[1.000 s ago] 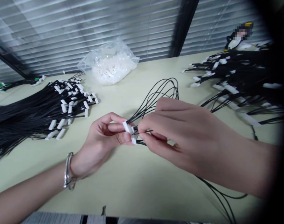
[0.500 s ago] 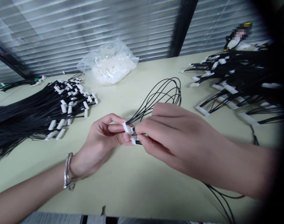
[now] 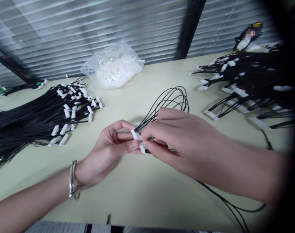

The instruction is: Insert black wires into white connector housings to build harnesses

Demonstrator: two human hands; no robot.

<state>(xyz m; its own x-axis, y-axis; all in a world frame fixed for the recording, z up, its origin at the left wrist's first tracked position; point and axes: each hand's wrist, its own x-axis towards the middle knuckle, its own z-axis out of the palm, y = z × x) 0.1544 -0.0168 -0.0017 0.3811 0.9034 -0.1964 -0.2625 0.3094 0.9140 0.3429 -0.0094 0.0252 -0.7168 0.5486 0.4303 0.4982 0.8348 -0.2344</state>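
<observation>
Between the thumb and fingers of my left hand [image 3: 113, 142] is a white multi-pin connector housing [image 3: 137, 140], held tilted above the table. Black wires [image 3: 173, 97] leave its upper end and loop up and back behind my right hand [image 3: 176, 139]. That hand is closed, its thumb and forefinger pinching a thin black wire [image 3: 151, 138] right at the housing's face. Another wire runs from the housing's lower end under the right palm. My fingers cover part of the housing, so how deep the pinched wire sits cannot be seen.
On the left lies a thick bundle of black wires [image 3: 28, 116] with white connectors. A clear plastic bag [image 3: 115, 69] of small white parts stands at the back. More connector-ended harnesses [image 3: 249, 77] are piled on the right. Loose wires [image 3: 225, 200] trail below my right forearm.
Both hands and the connector housing have shifted slightly right and down. The wire loop has dropped a little, and the trailing wires under my right forearm have moved.
</observation>
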